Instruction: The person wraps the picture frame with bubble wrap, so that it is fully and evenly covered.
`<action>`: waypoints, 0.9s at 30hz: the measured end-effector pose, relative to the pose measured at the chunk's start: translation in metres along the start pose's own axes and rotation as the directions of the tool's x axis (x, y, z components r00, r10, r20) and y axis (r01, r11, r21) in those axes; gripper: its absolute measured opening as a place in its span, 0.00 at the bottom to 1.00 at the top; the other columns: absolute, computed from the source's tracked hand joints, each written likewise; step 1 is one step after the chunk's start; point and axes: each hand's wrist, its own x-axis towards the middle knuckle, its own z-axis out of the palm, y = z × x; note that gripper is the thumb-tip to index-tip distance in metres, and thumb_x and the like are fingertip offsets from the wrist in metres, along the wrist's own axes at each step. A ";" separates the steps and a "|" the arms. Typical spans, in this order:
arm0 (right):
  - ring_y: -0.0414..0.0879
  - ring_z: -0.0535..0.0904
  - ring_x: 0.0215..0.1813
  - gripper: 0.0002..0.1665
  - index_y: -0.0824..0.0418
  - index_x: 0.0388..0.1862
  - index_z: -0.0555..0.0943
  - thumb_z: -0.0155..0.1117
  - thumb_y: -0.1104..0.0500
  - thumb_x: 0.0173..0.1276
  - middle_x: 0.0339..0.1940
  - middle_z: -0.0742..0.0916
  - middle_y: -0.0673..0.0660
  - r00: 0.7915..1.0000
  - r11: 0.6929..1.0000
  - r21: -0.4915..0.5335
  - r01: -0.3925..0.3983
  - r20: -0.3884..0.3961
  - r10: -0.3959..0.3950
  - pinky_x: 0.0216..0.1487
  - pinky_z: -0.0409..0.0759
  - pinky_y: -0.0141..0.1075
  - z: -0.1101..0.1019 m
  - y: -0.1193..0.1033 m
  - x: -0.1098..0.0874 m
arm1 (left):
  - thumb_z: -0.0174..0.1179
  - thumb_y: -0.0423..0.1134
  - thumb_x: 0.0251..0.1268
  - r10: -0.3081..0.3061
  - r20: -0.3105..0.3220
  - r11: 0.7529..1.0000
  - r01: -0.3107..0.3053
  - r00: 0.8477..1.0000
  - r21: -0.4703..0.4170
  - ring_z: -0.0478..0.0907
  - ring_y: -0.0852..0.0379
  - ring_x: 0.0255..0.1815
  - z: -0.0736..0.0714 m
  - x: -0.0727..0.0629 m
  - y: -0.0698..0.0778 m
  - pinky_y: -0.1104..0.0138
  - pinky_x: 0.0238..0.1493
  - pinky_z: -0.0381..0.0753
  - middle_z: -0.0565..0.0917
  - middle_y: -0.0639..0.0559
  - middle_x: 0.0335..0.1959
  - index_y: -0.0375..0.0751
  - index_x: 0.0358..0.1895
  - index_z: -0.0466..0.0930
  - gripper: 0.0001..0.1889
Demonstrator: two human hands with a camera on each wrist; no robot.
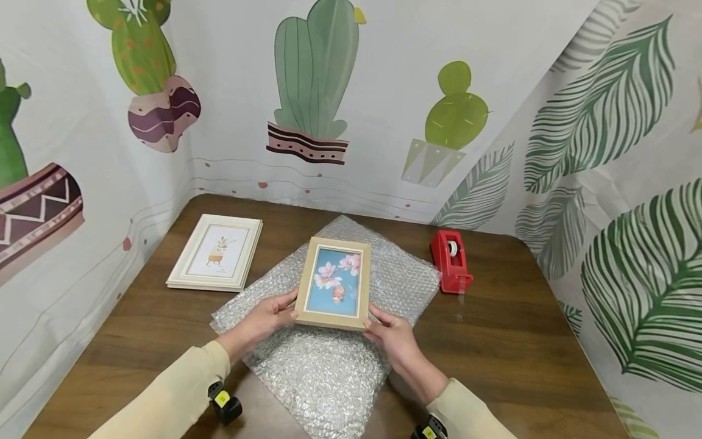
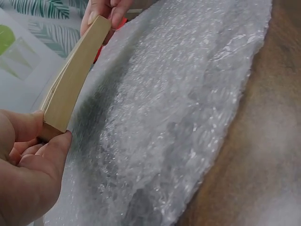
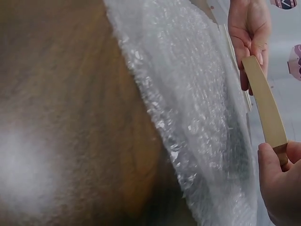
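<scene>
A gold-edged picture frame (image 1: pixel 336 283) with pink blossoms on blue is held above a sheet of bubble wrap (image 1: pixel 323 372). My left hand (image 1: pixel 269 318) grips its lower left corner, and my right hand (image 1: pixel 392 336) grips the lower right corner. Seen edge-on in the left wrist view, the picture frame (image 2: pixel 77 75) is raised off the wrap, with the left thumb above and fingers below. The right wrist view shows the right hand (image 3: pixel 282 179) pinching the near end of the picture frame (image 3: pixel 264 101). The bubble wrap lies spread diagonally on the table.
To the left on the brown wooden table (image 1: pixel 504 341) lies a white picture frame (image 1: pixel 251 256) with a potted plant print. A red tape dispenser (image 1: pixel 451 262) stands at the wrap's right corner. Behind hangs a cloth (image 1: pixel 384 61) printed with cacti and leaves.
</scene>
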 end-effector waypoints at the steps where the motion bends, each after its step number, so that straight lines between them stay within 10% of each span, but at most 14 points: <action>1: 0.39 0.88 0.44 0.27 0.76 0.69 0.71 0.60 0.72 0.71 0.75 0.70 0.72 1.000 1.000 0.004 -0.007 -0.004 0.007 0.46 0.88 0.29 -0.001 0.001 0.000 | 0.53 0.28 0.74 -0.001 0.006 1.000 0.001 1.000 0.002 0.70 0.32 0.73 0.001 0.000 0.000 0.51 0.71 0.76 0.58 0.28 0.78 0.26 0.78 0.53 0.33; 27: 0.38 0.87 0.44 0.27 0.76 0.69 0.71 0.60 0.72 0.72 0.75 0.71 0.71 1.000 1.000 0.004 -0.023 0.005 0.023 0.45 0.87 0.29 -0.013 0.014 -0.004 | 0.58 0.26 0.70 0.028 0.024 0.990 -0.031 0.999 0.138 0.71 0.27 0.72 0.015 -0.004 -0.001 0.48 0.69 0.77 0.61 0.24 0.76 0.23 0.77 0.54 0.35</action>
